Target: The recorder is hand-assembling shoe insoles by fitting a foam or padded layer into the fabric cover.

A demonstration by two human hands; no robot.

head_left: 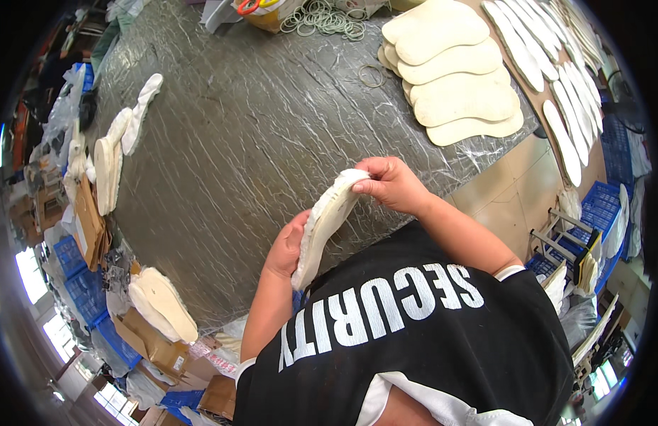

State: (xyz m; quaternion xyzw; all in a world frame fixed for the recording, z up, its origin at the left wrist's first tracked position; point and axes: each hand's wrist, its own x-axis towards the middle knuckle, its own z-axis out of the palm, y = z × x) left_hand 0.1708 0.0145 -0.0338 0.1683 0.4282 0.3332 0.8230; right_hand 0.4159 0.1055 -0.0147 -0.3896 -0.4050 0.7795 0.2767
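Note:
A pair of cream-white insoles with a fluffy edge (327, 226) is held up on a slant in front of my body. My right hand (391, 186) pinches the far end between thumb and fingers. Around the near end, on the left side, my left hand (286, 247) is closed, its fingers partly hidden behind the insoles. Stacked cream insoles (460, 99) overlap in a fan on the table at the far right. One loose rubber band (372, 76) lies to the left of that stack.
The table (222, 163) has a dark, wrinkled plastic cover. Pale green rubber bands (329, 20) are heaped at its far edge, next to orange-red scissors handles (256, 6). More insoles lie at left (110, 170), lower left (162, 305) and far right (562, 142). Blue crates (600, 206) stand at right.

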